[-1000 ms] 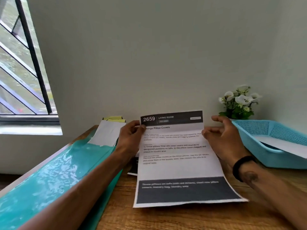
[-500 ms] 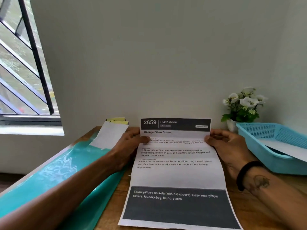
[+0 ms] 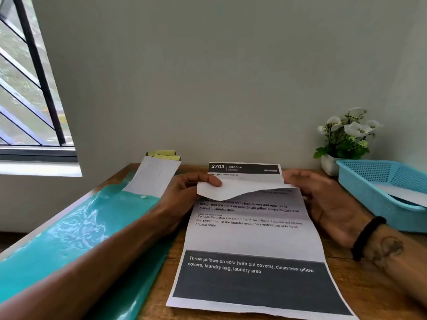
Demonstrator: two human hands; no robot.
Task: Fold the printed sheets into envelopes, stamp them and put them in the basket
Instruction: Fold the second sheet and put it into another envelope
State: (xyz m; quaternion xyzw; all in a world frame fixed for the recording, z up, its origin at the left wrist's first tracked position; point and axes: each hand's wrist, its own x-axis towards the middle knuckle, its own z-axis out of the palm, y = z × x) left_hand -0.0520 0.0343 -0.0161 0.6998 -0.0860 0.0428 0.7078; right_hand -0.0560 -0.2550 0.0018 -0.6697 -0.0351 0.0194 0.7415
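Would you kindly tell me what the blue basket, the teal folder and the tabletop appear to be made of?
Blue basket: likely moulded plastic, matte, judging by its uniform perforated mesh walls.
Teal folder: seemingly thin glossy plastic, since rippled window glare shows across it and a snap button sits near its opening.
Tabletop: wood or wood-look laminate, with brown grain lines; which one cannot be told.

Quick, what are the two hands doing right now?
Left hand: pinches the folded-over top edge of the printed sheet.
Right hand: holds the same sheet's right edge, fingers curled round it.
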